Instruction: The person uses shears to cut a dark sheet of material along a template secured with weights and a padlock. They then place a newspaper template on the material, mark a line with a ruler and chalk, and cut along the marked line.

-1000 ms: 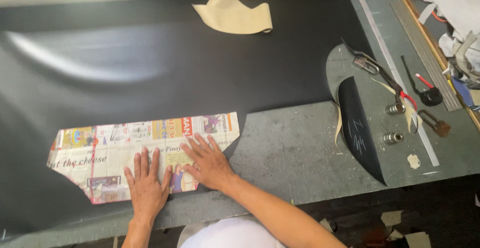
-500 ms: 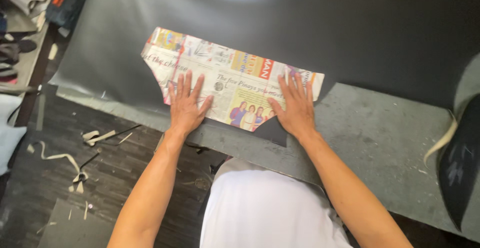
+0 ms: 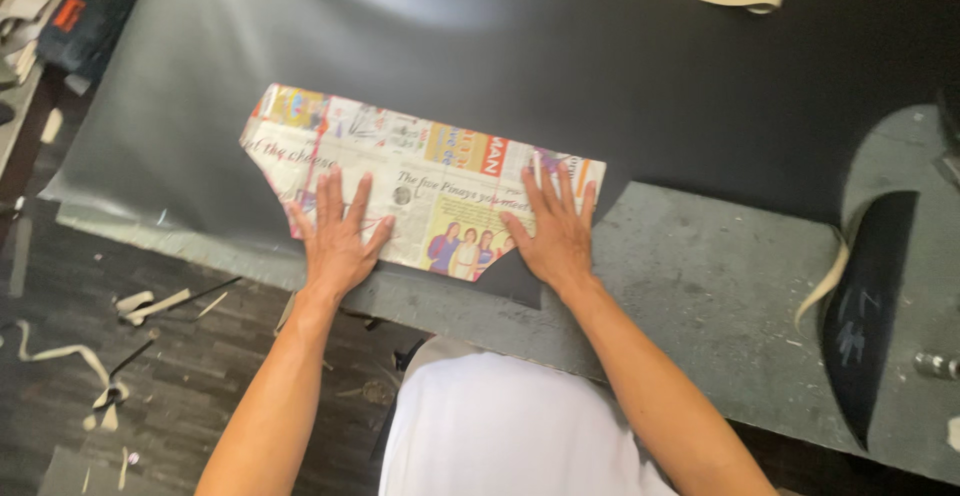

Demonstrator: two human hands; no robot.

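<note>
Flat under both hands (image 3: 450, 241) lies the newspaper pattern (image 3: 420, 181).

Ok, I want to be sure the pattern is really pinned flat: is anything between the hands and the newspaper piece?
Nothing visible is. The left hand and the right hand both lie palm-down, fingers spread, directly on the newspaper pattern, which lies on the black sheet.

And we're in a workshop, a leather or upholstery cutting room by the look: a scuffed grey surface (image 3: 720, 286), a wide black sheet (image 3: 600, 76) rolled out, a newspaper pattern (image 3: 420, 181) on it, offcut strips (image 3: 150, 304) littering the dark floor (image 3: 200, 376).
</note>
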